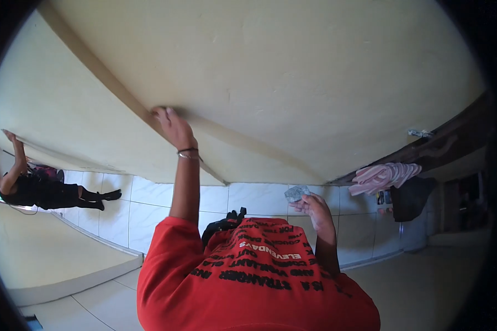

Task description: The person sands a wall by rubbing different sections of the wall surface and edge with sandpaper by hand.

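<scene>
My left hand is raised against the cream wall, its fingers stretched out and resting at the protruding wall edge. Nothing shows in its grasp, though the fingertips are partly shaded. Lower and to the right, my right hand pinches a flat, greyish, mottled piece between thumb and fingers. That piece has an uneven outline, and its material cannot be made out. It is held away from the wall, above the tiled floor.
At the far left, another person in dark clothing reaches a hand up to the wall. White marbled tiles cover the floor. On the right, a pink striped cloth hangs beside a dark cloth. A low wall stands lower left.
</scene>
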### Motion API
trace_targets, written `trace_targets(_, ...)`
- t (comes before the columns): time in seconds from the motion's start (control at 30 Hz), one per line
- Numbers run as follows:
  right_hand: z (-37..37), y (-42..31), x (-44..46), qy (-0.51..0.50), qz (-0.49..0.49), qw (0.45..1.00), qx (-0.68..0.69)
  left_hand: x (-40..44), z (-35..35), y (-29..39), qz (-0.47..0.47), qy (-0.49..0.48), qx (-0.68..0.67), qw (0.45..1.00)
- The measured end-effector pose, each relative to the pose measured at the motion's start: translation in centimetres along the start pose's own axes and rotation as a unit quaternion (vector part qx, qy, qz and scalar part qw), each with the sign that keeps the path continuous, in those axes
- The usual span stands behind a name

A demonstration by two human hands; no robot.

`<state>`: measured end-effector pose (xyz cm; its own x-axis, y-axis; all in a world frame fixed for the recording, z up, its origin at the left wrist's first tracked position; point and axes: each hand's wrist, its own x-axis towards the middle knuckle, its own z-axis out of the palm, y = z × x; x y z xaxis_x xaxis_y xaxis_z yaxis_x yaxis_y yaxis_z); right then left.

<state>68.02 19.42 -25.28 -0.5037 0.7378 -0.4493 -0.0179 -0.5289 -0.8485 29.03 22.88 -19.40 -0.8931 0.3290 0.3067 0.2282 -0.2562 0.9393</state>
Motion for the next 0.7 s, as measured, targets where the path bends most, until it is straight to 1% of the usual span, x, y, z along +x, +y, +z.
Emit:
trace_targets(0.07, -1.9, -0.2, 0.5, -0.014, -0.008, 1.0, 0.0, 0.8, 1.6, 4.3, 0.136, 0.038, 0.084, 0.986)
trace_targets(0.1, -2.6, -0.2, 0.7, -0.021, -0.011, 1.0, -0.001, 1.2, 2.0, 6.1, 0.142, 0.044, 0.087, 0.985)
trace_targets(0.17, -3.3, -0.6, 0.6, -0.024, -0.009, 1.0, -0.002, 2.2, 2.2, 9.4, 0.261, 0.023, 0.097, 0.96)
trace_targets(0.2, -3.5, -0.9, 0.9, -0.017, -0.007, 1.0, -0.002, 2.4, 2.5, 10.9, 0.268, 0.027, 0.098, 0.958)
trace_targets(0.27, -3.8, -1.0, 1.4, -0.028, -0.015, 1.0, -0.003, 2.4, 3.0, 12.7, 0.235, -0.017, 0.071, 0.969)
trace_targets(0.3, -4.0, -1.0, 1.4, -0.031, -0.016, 0.999, -0.007, 3.1, 3.6, 11.8, 0.357, 0.022, 0.165, 0.919)
trace_targets(0.33, -4.1, -1.0, 1.3, -0.035, -0.012, 0.999, -0.011, 3.1, 3.8, 11.1, 0.422, 0.036, 0.239, 0.874)
trace_targets(0.4, -3.7, -1.1, 1.2, -0.032, -0.018, 0.999, -0.01, 3.1, 3.2, 9.7, 0.442, 0.023, 0.238, 0.864)
trace_targets(0.5, -3.0, -0.7, 0.8, -0.02, -0.013, 1.0, 0.0, 3.6, 2.5, 8.5, 0.465, 0.046, 0.253, 0.847)
trace_targets(0.6, -2.3, 0.5, 0.8, -0.02, 0.0, 1.0, 0.0, 4.3, 1.4, 7.8, 0.462, 0.035, 0.276, 0.842)
trace_targets(0.63, -1.9, 0.8, 0.8, -0.02, -0.006, 1.0, 0.001, 4.8, 1.0, 7.0, 0.466, 0.036, 0.271, 0.841)
trace_targets(0.7, -0.9, 1.1, 0.8, -0.01, 0.004, 1.0, 0.004, 5.8, 0.6, 5.8, 0.468, 0.052, 0.305, 0.828)
